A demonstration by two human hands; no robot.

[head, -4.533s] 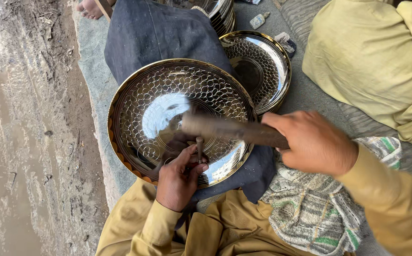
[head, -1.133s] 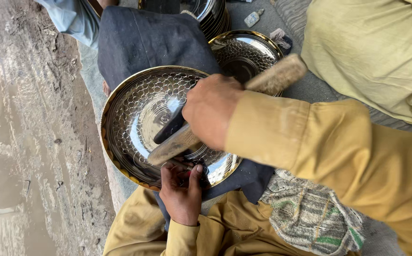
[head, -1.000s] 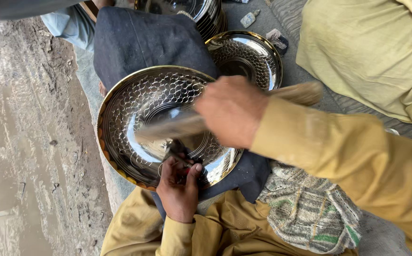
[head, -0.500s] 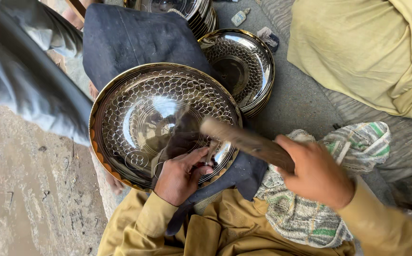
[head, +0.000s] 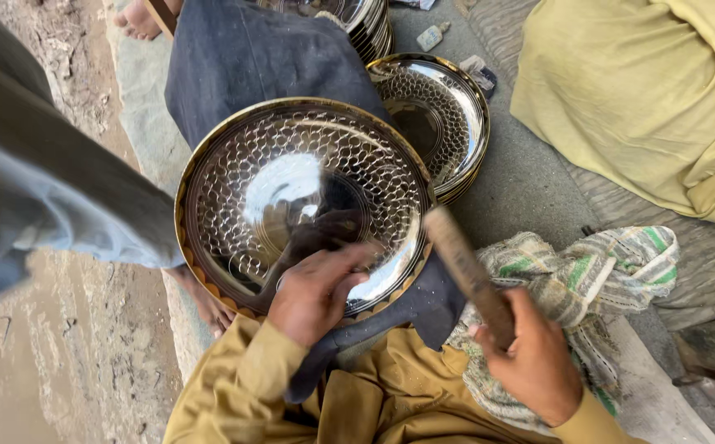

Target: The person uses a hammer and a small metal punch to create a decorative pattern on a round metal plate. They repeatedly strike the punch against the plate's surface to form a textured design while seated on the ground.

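Note:
A large round metal tray (head: 234, 189) with a hammered honeycomb pattern and a gold rim lies on dark blue cloth (head: 242, 49) over my lap. My left hand (head: 316, 292) rests on the tray's near rim, fingers closed around a small dark tool (head: 316, 234) that is blurred against the tray's centre. My right hand (head: 530, 366) grips the wooden handle of a hammer (head: 464, 263), held to the right of the tray and off its surface. The hammer's head is not clear.
A second patterned tray (head: 444, 115) lies behind, beside a stack of trays (head: 366, 20). A striped cloth (head: 596, 271) lies at my right. Another person's grey trouser leg (head: 45, 189) fills the left; their foot (head: 201, 296) is by the tray. Yellow fabric (head: 645, 90) is at right.
The hammer has swung back off the tray's centre to the right. The grey-clad leg has moved further into the left side. My left hand stays at the near rim.

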